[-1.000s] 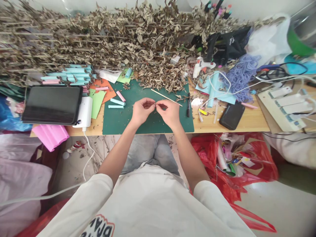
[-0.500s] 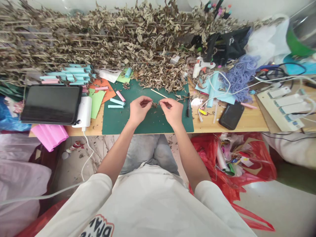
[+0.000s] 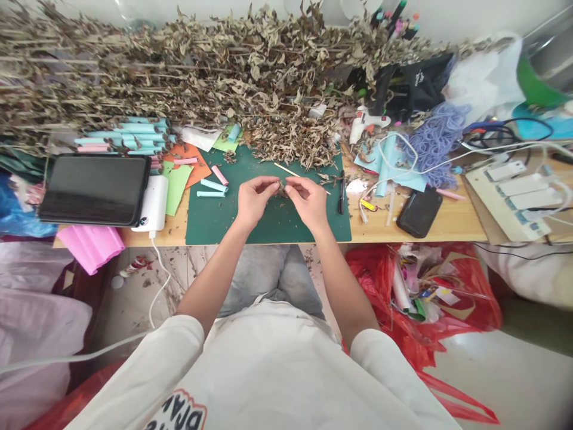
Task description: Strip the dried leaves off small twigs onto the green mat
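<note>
Over the green cutting mat [image 3: 215, 221], my left hand [image 3: 254, 203] and my right hand [image 3: 308, 203] face each other with fingertips nearly meeting. Both pinch a small bit of dried leaf [image 3: 281, 187] between thumb and forefinger; its exact shape is partly hidden by the fingers. Behind them lies a heap of loose dried leaves [image 3: 290, 140]. A thin wooden stick [image 3: 286, 169] rests on the mat just beyond my right hand. Left of my left hand are two light blue paper rolls [image 3: 212, 186] and a pink paper roll [image 3: 219, 175]. A black pen [image 3: 341, 194] lies at the mat's right edge.
Dried leafy stalks [image 3: 179, 71] fill the back of the table. On the left are a tablet-like black device [image 3: 95, 190] and a white power bank [image 3: 152, 203]. To the right are a glue gun [image 3: 367, 122], purple yarn [image 3: 439, 143], a black phone [image 3: 419, 212] and a power strip [image 3: 510, 197].
My hands have drawn slightly closer together, the right one moving a little left and the left one a little right. The bit of dried leaf stays between the fingertips.
</note>
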Motion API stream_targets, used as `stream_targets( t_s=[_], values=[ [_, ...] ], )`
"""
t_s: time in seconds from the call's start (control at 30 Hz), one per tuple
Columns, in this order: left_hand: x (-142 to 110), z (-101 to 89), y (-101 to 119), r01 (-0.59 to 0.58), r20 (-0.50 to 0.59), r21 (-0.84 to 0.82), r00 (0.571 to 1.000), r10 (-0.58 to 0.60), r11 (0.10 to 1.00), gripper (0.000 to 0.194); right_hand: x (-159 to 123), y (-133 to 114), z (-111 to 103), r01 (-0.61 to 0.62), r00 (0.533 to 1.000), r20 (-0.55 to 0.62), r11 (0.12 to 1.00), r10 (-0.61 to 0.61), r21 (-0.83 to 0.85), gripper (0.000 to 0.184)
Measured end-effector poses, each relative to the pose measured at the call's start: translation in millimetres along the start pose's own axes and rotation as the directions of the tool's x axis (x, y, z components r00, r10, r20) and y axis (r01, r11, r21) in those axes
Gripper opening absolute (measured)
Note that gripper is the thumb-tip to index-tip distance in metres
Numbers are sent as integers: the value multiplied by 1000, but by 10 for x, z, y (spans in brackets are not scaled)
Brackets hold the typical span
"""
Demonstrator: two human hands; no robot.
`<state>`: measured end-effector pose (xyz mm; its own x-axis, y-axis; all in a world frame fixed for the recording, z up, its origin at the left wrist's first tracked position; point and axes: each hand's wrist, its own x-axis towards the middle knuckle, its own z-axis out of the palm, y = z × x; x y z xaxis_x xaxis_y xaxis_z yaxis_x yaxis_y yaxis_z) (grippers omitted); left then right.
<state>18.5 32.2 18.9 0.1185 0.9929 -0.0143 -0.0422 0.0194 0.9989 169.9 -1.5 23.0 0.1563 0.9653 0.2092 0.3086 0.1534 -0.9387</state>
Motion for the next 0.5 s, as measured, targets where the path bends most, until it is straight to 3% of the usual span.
stream_targets(
  t_s=[0.13,0.33,0.5],
  values=[
    [-21,44,21,26,42,-59,999,-23,998,20,-3,-1,48,-3,1000,30,997,1,74,21],
    [-21,11,64,-34,31,72,999,32,997,14,-13,-117,-30,34,998,-50,988,-42,-148,11],
    [46,-71,67,-60,28,64,998,58,996,21,16,-113,-108,51,997,-47,987,-59,-154,13]
  ],
)
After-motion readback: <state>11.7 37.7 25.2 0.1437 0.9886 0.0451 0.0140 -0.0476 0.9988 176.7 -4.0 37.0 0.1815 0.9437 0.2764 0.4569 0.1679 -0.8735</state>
